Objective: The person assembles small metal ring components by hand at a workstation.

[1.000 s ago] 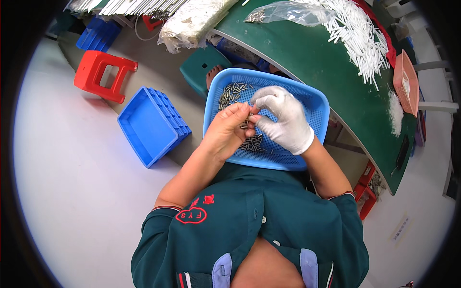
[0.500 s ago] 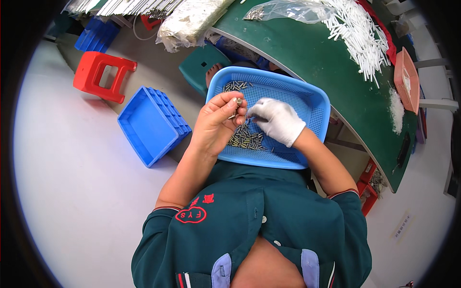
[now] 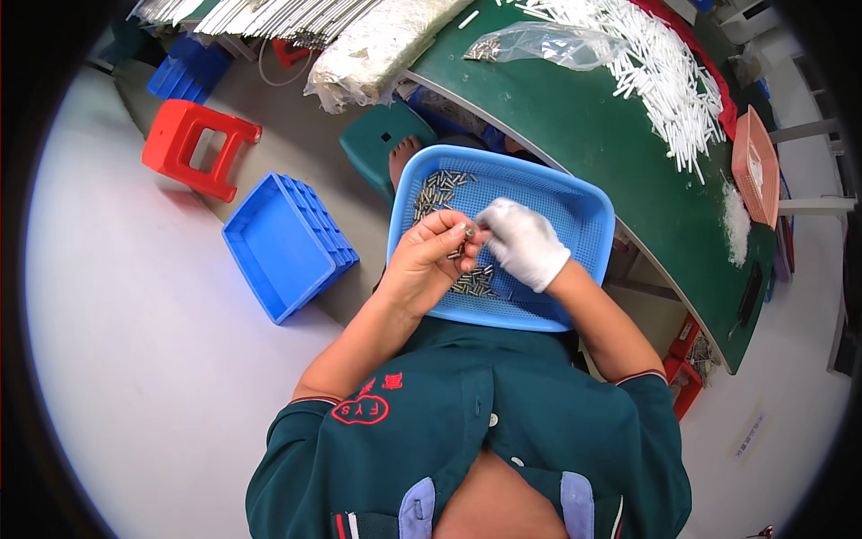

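A light blue plastic basket point(image 3: 588, 260) with a mesh floor rests at my lap. Small metal cylinders point(image 3: 438, 190) lie in it, heaped along its left side and near edge. Over that side my bare left hand point(image 3: 437, 251) is closed, pinching a small metal cylinder point(image 3: 470, 232) between thumb and forefinger; more pieces show beneath its fingers. My right hand point(image 3: 528, 247), in a white glove, is beside it with fingers curled and tips close to the left fingertips. What those gloved fingers hold is too small and blurred to make out.
A blue crate point(image 3: 278, 247) and a red stool point(image 3: 193, 148) stand on the floor to the left. Beyond the basket are a teal stool point(image 3: 377, 142) and someone's foot. The green table point(image 3: 539, 99) curves along the right, bearing white sticks point(image 3: 664, 90), a clear bag and a pink basket point(image 3: 756, 171).
My right hand has lifted from the cylinders toward my left fingertips. My left hand has shifted right and nearer to me, still pinching a cylinder. The whole view has shifted slightly.
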